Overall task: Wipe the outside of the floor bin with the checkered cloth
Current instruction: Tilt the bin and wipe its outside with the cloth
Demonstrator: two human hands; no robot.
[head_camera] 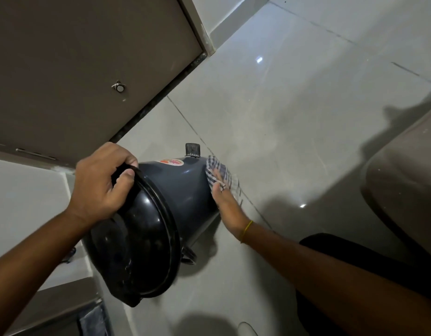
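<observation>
Head view, looking down at a tiled floor (294,112) beside a brown door (76,57). Dark grey floor bin (183,190) tipped toward the camera, resting on the floor on its lower edge, black domed lid (137,243) facing the viewer and closed on the rim. Black foot pedal (192,150) sticking up at the far end of the bin, just above a small orange-and-white sticker (171,162) on the body. Black hinge or handle loop (189,257) showing under the bin near the lid.

Left hand (101,185) curled over the top edge of the lid, fingers wrapped behind the rim, thumb pressed on the front of it; a closed, firm grasp steadying the tilted bin. Forearm running in from the lower left.

Right hand (227,207) laid flat and nearly fully open against the right side of the bin body, fingers stretched forward and together. Checkered cloth (218,172), blue and white, pinned under the fingertips and spread against the bin wall near its base, one loose corner hanging off toward the floor. Not gripped in a fist, only pressed by the flat fingers. Yellow thread band (247,230) around the right wrist.

Dark trouser leg (369,263) at the lower right, below a brown curved fixture (403,185) of unclear kind. Door stopper (118,87) fixed low on the door.
</observation>
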